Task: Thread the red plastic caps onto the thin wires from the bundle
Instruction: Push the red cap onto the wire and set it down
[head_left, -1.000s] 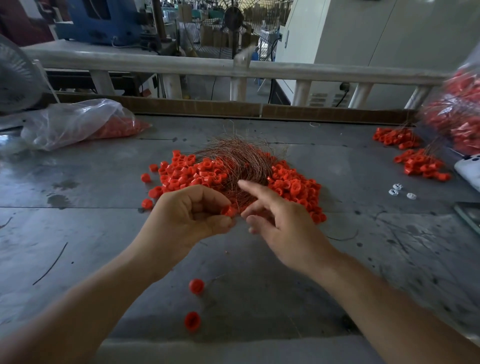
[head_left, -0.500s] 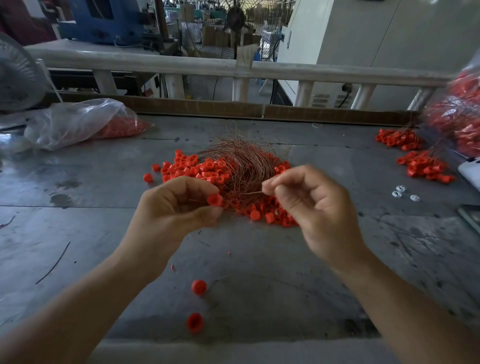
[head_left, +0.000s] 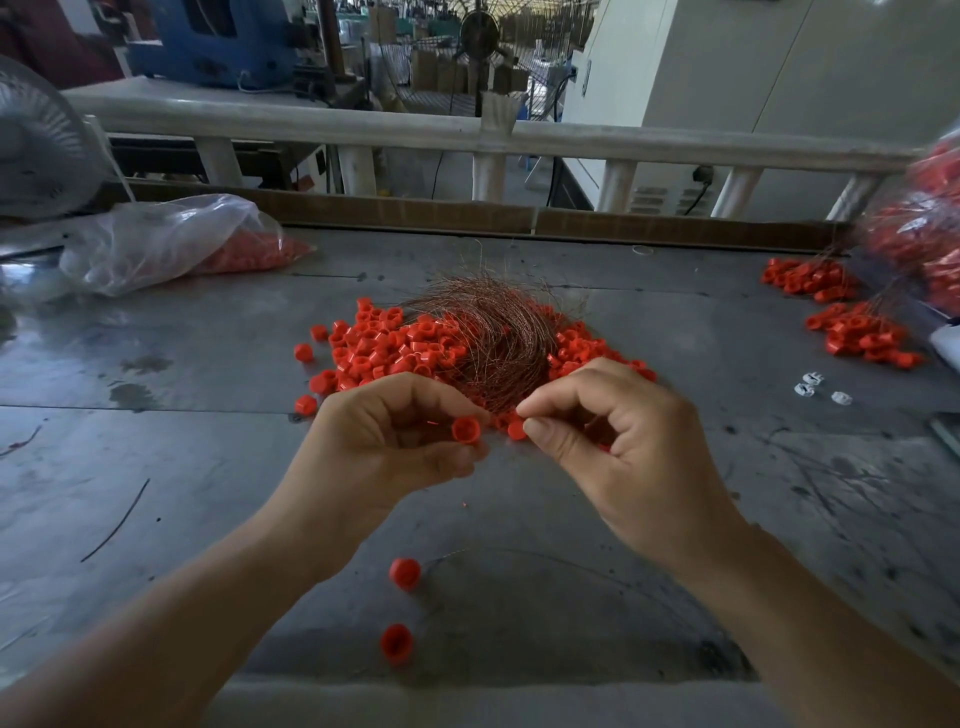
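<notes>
A scuffed grey metal table (head_left: 208, 467) fills the frame. At its centre lies a pile of red caps (head_left: 384, 348) with a bundle of thin coppery wires (head_left: 498, 332) across it. One loose cap (head_left: 404, 573) and another (head_left: 396, 643) sit at lower centre. A clear plastic bag (head_left: 171, 244) lies at upper left. At right lie two smaller cap heaps (head_left: 862, 335) and three white bits (head_left: 813, 384), perhaps clips.

Bright red plastic caps (head_left: 395, 348), coppery reddish-brown wire bundle (head_left: 493, 332), dull grey scratched table (head_left: 208, 467), clear plastic bag (head_left: 171, 239), small white clips (head_left: 813, 384), blue machine (head_left: 218, 41)
</notes>
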